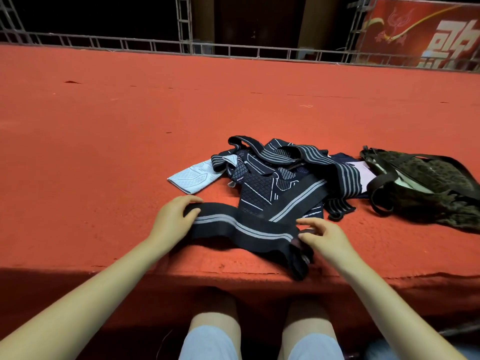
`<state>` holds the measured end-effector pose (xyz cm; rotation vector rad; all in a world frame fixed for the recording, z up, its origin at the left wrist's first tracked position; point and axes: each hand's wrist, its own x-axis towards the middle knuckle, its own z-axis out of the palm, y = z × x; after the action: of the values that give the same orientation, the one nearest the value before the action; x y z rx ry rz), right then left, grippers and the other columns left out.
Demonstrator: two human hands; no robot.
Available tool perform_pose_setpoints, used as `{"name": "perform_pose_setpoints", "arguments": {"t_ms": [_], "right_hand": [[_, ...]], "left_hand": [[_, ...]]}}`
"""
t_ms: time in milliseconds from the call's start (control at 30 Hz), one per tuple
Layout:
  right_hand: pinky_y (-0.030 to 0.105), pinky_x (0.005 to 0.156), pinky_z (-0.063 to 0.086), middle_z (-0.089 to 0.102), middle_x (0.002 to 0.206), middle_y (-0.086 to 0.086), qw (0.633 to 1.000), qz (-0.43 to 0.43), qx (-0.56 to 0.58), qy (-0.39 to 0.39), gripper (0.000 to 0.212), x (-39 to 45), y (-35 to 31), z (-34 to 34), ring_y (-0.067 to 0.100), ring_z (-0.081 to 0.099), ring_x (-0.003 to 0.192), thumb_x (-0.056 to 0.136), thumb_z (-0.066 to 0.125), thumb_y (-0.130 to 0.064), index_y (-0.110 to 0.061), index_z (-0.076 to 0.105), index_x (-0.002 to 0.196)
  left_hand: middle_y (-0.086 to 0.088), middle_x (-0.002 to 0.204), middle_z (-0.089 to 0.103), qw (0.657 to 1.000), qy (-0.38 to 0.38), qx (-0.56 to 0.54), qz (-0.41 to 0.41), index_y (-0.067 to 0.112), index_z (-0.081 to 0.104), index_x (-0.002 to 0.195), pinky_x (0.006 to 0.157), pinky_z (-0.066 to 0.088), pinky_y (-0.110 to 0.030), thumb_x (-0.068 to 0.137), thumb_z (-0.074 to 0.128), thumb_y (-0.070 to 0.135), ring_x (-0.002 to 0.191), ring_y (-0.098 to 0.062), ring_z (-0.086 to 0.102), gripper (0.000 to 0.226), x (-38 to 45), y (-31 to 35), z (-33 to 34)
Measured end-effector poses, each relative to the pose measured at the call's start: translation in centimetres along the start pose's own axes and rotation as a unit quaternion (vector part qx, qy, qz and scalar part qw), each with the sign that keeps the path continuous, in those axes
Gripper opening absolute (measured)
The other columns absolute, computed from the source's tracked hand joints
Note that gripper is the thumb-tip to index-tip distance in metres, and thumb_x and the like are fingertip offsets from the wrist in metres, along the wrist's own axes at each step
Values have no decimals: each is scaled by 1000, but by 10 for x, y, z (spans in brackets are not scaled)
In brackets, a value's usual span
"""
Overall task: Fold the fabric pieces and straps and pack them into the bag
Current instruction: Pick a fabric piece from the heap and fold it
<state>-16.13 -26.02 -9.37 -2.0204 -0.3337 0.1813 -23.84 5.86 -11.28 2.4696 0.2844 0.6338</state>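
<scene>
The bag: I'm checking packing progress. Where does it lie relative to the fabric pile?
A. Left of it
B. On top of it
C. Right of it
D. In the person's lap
C: the dark bag lies on the red carpet right of the fabric pile.

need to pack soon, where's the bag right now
In the head view the dark bag lies on the red carpet at the far right, just right of the pile of straps and fabric.

We see bare red carpet [104,141] left, beyond; fabric pile [280,172] blocks centre; bag [426,183] right, touching pile, no gap between.
</scene>
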Motion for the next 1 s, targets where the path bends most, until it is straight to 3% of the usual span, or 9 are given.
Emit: {"name": "perform_pose_setpoints", "arguments": {"t_ms": [167,300,500,600,700,867,1000], "right_hand": [[22,64,41,61,71,4,998,15,-61,6,29,8,11,-43,10,50,63,82,61,6,-15,71,99],[11,62,43,66,74,-4,998,-5,-49,25,25,8,12,-52,-1,55,61,84,61,5,-15,71,96],[19,75,43,67,90,5,990,-11,-15,142,29,17,31,-85,11,57,80,83,55,9,-13,70,95],[9,63,42,67,89,8,988,19,1,151,28,18,48,-88,15,56,81,84,52,10,-11,70,92],[22,60,42,64,80,7,983,52,30,172,26,20,64,-82,17,53,71,87,53,3,-17,67,80],[31,72,45,69,87,8,985,54,40,158,4,30,77,-69,15,57,75,88,63,-11,-12,68,88],[18,52,49,65,89,12,974,70,97,195,11,39,75,-70,13,57,65,91,56,-4,-4,65,98]], "left_hand": [[1,94,63,995,-50,87,-5,22,67,104,80,41,-34,88,62,20,96,-23,58,17,8,-21,-6],[1,101,66,997,-45,63,-15,20,66,99,82,42,-34,88,60,18,97,-22,59,13,15,-17,4],[-6,109,65,989,-46,108,-93,19,66,105,84,43,-35,90,55,20,103,-26,58,19,22,-30,6],[-9,114,56,972,-96,183,-114,22,60,117,91,41,-39,92,51,29,111,-29,51,28,23,-29,9],[-7,116,51,961,-101,239,-90,26,57,122,95,36,-42,92,49,35,116,-27,44,32,23,-18,17],[-4,127,51,963,-156,215,-49,29,53,128,98,35,-41,93,43,48,122,-24,43,40,23,1,35],[-2,127,52,968,-194,160,-20,28,46,133,101,36,-41,91,42,56,121,-24,46,50,22,12,48]]}}
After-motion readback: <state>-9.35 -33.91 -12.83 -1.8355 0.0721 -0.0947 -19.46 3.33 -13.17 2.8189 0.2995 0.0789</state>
